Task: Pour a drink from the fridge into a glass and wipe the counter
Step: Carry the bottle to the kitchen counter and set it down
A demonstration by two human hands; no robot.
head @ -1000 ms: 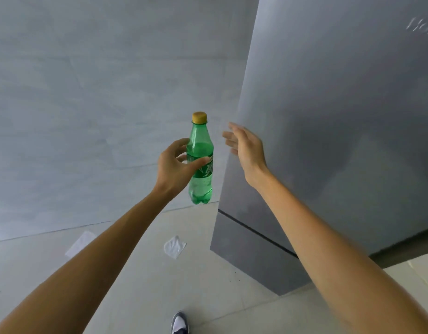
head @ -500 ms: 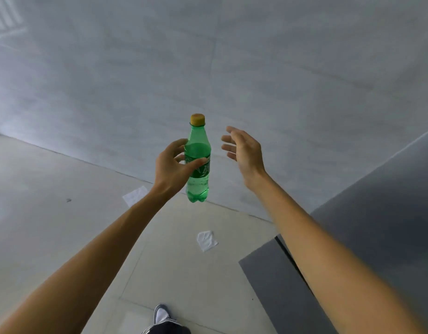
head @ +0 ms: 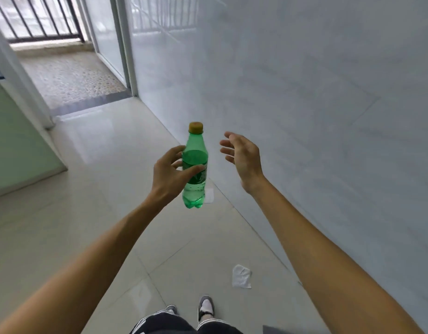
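Your left hand (head: 169,175) grips the green plastic bottle with the yellow cap (head: 194,165) upright at chest height; your right hand (head: 244,157) hangs beside it, fingers spread, holding nothing. Below you lie glossy pale floor tiles (head: 87,189) (crumpled white tissue (head: 241,276) near your shoe), a grey tiled wall (head: 304,92) to the right.

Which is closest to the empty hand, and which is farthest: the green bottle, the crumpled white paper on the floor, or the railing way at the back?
Starting from the right hand, in the head view:
1. Green bottle, just to its left, held in the left hand.
2. Crumpled white paper, down on the floor tiles near the feet.
3. Railing, far back at the upper left, past the doorway.
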